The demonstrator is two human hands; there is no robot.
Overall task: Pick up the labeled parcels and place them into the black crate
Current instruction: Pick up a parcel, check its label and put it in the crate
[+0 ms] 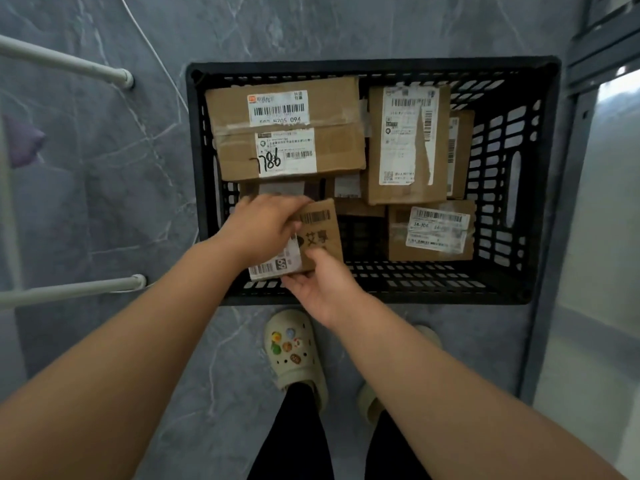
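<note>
Small labelled parcel (320, 237), held at centre frame over the near-left part of the black crate (381, 296). The left hand (261, 226) lay across its upper-left face, fingers curled over the far edge; the right hand (323, 289) pinched the near edge, thumb on top, fingers beneath. Other parcels, including the large box marked 7786 (287, 133) and a flat box (433, 232) at right, already lay inside. Likely hazards: an uneven release could tip the parcel against the crate's near wall, or it could settle aslant on the boxes below.

Hidden: half of small parcel (320, 237) under left hand (263, 226) — label print unreadable.
</note>
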